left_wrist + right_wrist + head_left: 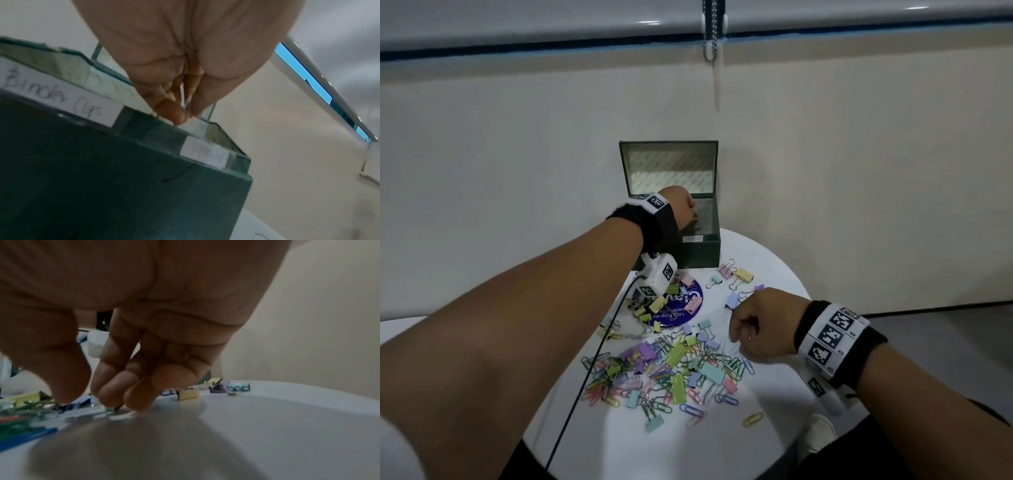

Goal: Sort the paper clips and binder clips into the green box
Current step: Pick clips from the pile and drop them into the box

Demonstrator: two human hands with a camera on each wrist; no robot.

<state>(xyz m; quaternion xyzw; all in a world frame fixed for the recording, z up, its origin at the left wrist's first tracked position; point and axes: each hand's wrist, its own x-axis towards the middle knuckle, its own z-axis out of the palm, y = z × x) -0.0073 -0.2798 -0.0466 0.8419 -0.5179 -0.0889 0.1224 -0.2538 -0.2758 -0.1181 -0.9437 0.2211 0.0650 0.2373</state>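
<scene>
The green box [698, 253] stands open at the table's far edge with its lid upright. In the left wrist view its front [102, 178] bears the labels "Binder Clips" [57, 95] and "Paper Clips" [205, 154]. My left hand [690, 207] hovers over the box interior, fingertips [176, 116] bunched above the rim between the labels, pinching a thin pale sliver that looks like a clip. A mixed pile of coloured paper clips and binder clips [671, 370] covers the table's middle. At the pile's right edge my right hand [732, 337] reaches down, its fingertips [115, 394] touching a clip and the thumb apart.
More binder clips [743, 274] lie scattered in front of the box, some on a round purple sticker [678, 308]. A black cable [585, 377] runs from my left wrist across the table's left side. The round white table [774, 260] stands against a pale wall.
</scene>
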